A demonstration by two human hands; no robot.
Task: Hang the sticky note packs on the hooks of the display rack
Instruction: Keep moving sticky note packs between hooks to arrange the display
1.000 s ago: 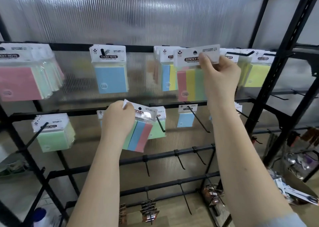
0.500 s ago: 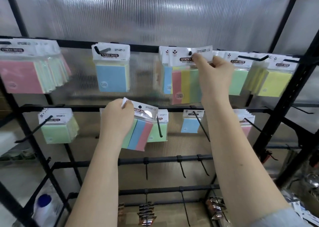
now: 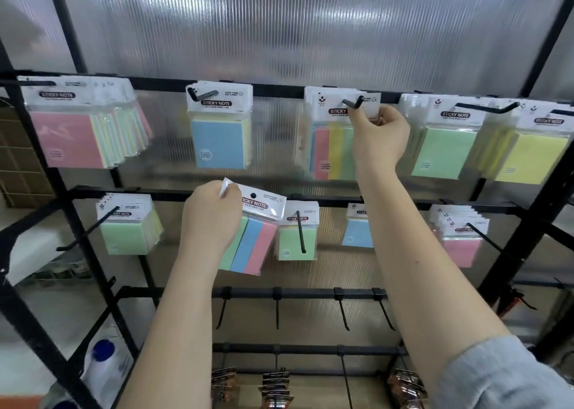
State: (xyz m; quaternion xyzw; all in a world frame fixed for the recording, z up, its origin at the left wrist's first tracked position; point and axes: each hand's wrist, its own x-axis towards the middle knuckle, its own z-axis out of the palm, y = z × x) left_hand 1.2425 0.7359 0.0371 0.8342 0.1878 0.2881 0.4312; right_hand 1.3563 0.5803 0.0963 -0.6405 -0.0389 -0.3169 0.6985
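The right hand (image 3: 380,135) pinches the white header card of a striped pack (image 3: 334,150) that hangs on a top-row hook (image 3: 352,104) of the rack (image 3: 279,90), while the left hand (image 3: 211,216), fingers curled, grips the header of a second pack (image 3: 253,241) held in front of the middle row, on no hook.

wall: ribbed translucent panel (image 3: 279,29), daylight glare | frame: black metal posts (image 3: 66,26)

Two hands (image 3: 211,216), ten bunches of sticky note packs (image 3: 220,129) (one held loose), one blue-capped bottle (image 3: 104,365).
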